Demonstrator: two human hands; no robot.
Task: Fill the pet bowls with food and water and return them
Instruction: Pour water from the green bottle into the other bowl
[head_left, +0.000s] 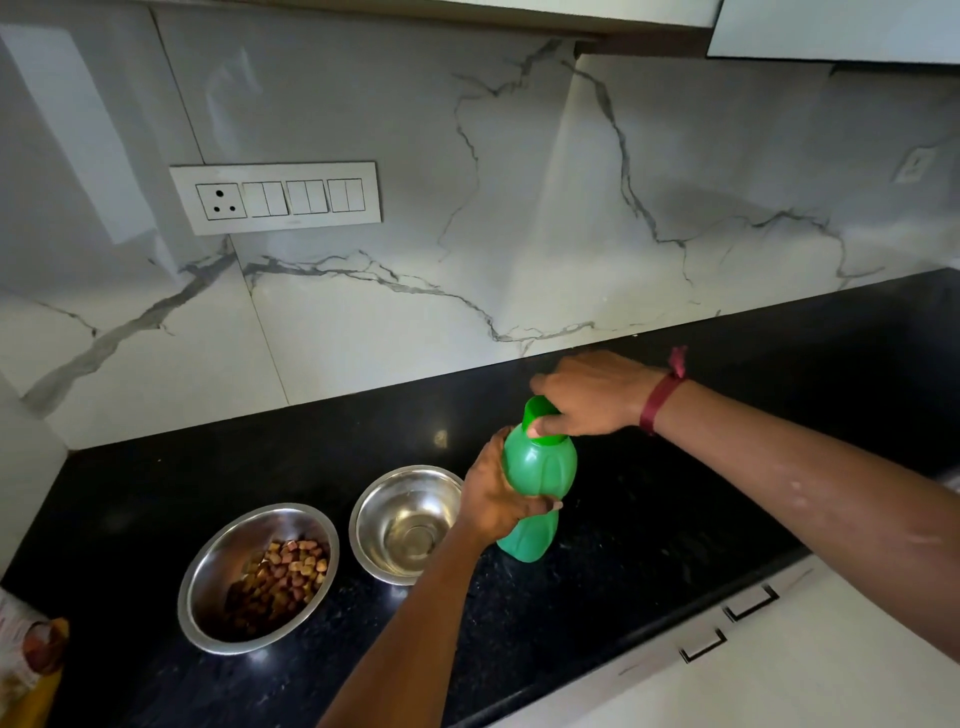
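On the black counter (675, 499), the nearer bowl (228, 551) holds kibble (280, 577). Beside it, the second bowl (400, 493) has no kibble; I cannot tell whether it holds water. Just right, the left hand (493, 493) grips the upright green bottle (537, 467); the right hand (587, 395) pinches its cap (535, 410).

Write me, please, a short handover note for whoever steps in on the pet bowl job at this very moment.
Hands: the left hand grips the green bottle around its body, and the right hand grips its cap.
Things: the bottle is just right of two steel bowls on the black counter.
Done: the left bowl holds kibble.
Left: the right bowl has no kibble, and I cannot tell if it holds water. Check that, finish with the cap, then return both bowls.
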